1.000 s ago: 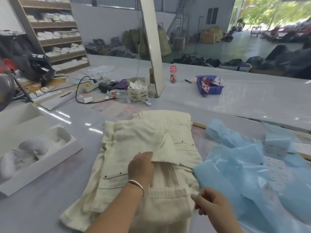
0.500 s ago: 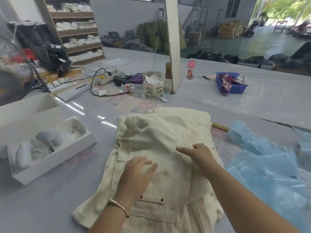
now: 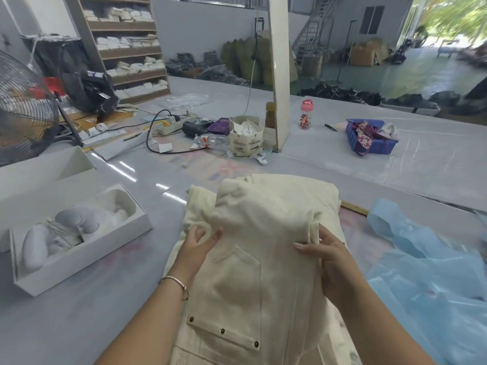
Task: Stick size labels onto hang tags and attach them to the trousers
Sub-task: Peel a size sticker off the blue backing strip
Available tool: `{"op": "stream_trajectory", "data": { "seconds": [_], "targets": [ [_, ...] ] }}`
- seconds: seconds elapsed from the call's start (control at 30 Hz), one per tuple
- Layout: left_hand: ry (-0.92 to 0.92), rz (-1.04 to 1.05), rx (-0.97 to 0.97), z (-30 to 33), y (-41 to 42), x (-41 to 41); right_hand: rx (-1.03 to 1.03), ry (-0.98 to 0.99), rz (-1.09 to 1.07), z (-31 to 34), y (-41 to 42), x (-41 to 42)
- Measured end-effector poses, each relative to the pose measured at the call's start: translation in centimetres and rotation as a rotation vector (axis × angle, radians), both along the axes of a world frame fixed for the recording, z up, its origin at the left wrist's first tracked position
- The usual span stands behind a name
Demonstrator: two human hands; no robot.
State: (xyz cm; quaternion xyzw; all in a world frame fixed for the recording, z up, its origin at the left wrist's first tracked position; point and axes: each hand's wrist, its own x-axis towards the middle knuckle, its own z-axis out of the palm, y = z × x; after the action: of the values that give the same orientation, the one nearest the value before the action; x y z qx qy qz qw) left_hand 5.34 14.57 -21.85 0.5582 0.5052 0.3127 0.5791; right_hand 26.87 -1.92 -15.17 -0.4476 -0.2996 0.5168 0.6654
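Cream trousers lie folded on the grey worktop, a fabric fold pinched by the left hand fingers and another gripped by the right hand fingers.

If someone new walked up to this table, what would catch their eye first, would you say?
Most likely the cream trousers in the middle, with the left hand and right hand both pinching their fabric. Next, the crumpled blue plastic bags on the right and the open white box on the left.
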Motion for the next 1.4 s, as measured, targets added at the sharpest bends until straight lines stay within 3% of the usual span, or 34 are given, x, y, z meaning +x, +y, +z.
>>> {"op": "stream_trajectory", "data": {
  "seconds": [0.13, 0.23, 0.3, 0.43, 0.63, 0.73, 0.9, 1.0, 1.13, 1.27, 1.4],
  "targets": [
    [-0.138, -0.151, -0.214, 0.9, 0.6, 1.2, -0.035, 0.188, 0.079, -0.4, -1.9, 1.1],
    [-0.377, -0.237, -0.405, 1.8, 0.0, 2.3, -0.062, 0.398, 0.102, -0.5, -3.1, 1.5],
    [-0.49, -0.218, -0.455, 2.7, -0.5, 2.7, -0.134, 0.406, 0.107, 0.2, -3.6, 1.7],
    [-0.503, -0.266, -0.354, 6.5, -1.9, 2.6, -0.165, 0.196, 0.002, 1.9, -4.8, 2.8],
    [-0.58, -0.445, -0.179, 15.6, -6.4, 1.8, 0.052, 0.027, -0.109, 7.3, -9.1, 3.2],
    [-0.561, -0.522, 0.022, 20.6, -10.3, 1.9, 0.177, -0.026, -0.156, 10.9, -12.9, 3.3],
    [-0.584, -0.496, 0.248, 27.1, -18.6, 3.0, 0.301, -0.142, -0.287, 15.4, -21.2, 3.9],
    [-0.62, -0.431, 0.275, 29.2, -24.8, 4.6, 0.278, -0.211, -0.416, 16.2, -27.1, 5.0],
    [-0.639, -0.432, 0.22, 30.3, -34.5, 8.3, 0.259, -0.252, -0.431, 14.2, -36.1, 5.7],
    [-0.655, -0.449, 0.155, 29.9, -45.0, 12.6, 0.036, -0.229, -0.411, 9.6, -46.3, 5.4],
    [-0.694, -0.488, 0.101, 28.6, -55.6, 16.6, -0.01, -0.223, -0.703, 8.2, -56.4, 7.8]
  ]
}}
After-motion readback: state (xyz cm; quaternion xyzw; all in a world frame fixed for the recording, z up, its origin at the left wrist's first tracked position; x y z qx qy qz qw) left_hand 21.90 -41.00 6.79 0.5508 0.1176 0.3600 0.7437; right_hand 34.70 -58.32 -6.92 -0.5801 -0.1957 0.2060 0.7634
